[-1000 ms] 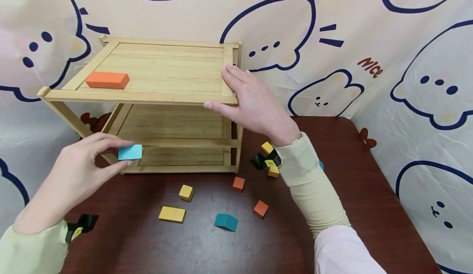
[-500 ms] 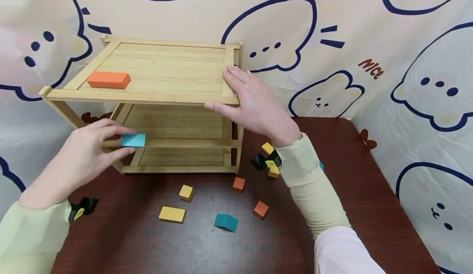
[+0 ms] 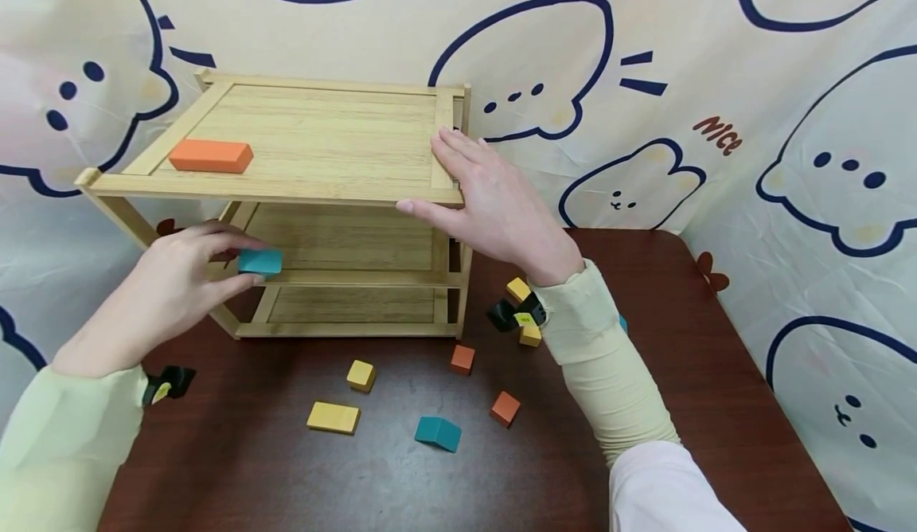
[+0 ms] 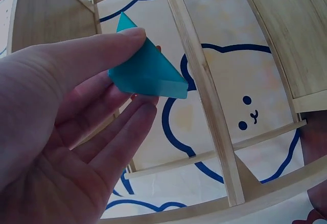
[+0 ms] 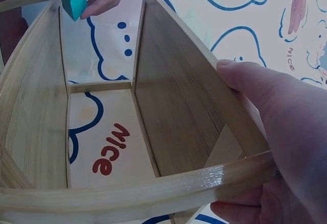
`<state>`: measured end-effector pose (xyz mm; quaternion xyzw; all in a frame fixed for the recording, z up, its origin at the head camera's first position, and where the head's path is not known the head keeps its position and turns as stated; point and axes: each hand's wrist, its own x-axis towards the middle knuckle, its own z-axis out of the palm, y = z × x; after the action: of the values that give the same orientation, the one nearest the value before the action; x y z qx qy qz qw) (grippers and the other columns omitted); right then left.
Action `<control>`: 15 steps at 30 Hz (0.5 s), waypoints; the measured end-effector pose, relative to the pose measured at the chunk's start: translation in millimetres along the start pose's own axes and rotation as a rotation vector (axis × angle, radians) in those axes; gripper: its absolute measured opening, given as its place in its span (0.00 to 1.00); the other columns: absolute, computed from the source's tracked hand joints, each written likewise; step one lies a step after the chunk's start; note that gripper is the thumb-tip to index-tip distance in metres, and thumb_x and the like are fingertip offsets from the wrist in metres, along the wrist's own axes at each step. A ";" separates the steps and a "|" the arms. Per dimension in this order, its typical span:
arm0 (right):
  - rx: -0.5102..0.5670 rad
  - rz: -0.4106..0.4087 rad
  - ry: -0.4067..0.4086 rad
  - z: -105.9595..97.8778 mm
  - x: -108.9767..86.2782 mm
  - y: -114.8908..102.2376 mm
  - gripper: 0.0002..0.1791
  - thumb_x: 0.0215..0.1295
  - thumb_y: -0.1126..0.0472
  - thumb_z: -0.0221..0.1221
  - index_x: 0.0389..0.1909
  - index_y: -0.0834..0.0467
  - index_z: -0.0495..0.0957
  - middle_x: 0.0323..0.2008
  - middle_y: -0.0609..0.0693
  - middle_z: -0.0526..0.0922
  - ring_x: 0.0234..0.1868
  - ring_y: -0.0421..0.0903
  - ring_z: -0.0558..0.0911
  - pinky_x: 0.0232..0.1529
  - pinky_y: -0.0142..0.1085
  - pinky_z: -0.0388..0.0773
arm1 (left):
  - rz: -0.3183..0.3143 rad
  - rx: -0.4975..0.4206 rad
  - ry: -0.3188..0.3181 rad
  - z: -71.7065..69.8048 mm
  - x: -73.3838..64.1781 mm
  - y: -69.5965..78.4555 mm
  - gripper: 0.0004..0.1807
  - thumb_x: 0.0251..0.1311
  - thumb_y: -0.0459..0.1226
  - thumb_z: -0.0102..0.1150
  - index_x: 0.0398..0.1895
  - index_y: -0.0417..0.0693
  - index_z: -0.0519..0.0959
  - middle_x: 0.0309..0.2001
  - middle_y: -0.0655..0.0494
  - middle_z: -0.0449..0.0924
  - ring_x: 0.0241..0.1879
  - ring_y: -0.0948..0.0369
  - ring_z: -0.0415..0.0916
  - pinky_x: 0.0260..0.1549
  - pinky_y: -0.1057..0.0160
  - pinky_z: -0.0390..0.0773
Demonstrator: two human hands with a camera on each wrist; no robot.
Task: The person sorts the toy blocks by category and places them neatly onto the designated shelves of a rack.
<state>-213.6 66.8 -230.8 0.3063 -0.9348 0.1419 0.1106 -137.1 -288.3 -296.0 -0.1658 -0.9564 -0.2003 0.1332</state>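
Up comes the block to the middle shelf!

The left hand [image 3: 179, 281] has risen, thumb and fingers pinching the block [image 3: 260, 261] near the front left corner of the middle shelf [image 3: 351, 237]. It's at that level, held, not set down; contact, I can't tell. The right hand [image 3: 497, 201], fingers straight, rests over the front right top corner of the rack [image 3: 329, 134].

Partly Out of Our Sight

Toward the right edge of the tabletop [image 3: 716, 404], the right sleeve [image 3: 616, 373] leaves us only a sliver of blue block [image 3: 623, 323]. The turquoise block [image 4: 148, 71] hides part of the left hand [image 4: 48, 127]. We lose the tabletop's near edge below the frame.
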 end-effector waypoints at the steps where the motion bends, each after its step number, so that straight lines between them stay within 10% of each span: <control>1: 0.004 0.000 0.001 0.0 -0.2 -0.1 0.55 0.64 0.21 0.47 0.80 0.55 0.56 0.79 0.50 0.54 0.79 0.44 0.51 0.75 0.36 0.46 | -0.007 0.000 -0.013 0.1 1.0 -0.3 0.21 0.51 0.28 0.77 0.50 0.34 0.85 0.48 0.37 0.83 0.46 0.39 0.82 0.45 0.37 0.79; 15: 0.006 0.007 -0.002 1.0 0.1 -0.3 0.54 0.64 0.21 0.47 0.80 0.55 0.56 0.80 0.50 0.52 0.79 0.45 0.51 0.75 0.36 0.45 | -0.053 0.055 -0.116 -1.0 15.5 -8.9 0.22 0.58 0.30 0.73 0.56 0.34 0.82 0.55 0.31 0.79 0.54 0.37 0.77 0.49 0.36 0.76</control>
<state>-213.6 66.2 -231.6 0.3034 -0.9356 0.1449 0.1082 -154.3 -292.3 -293.1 -0.1482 -0.9717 -0.1674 0.0767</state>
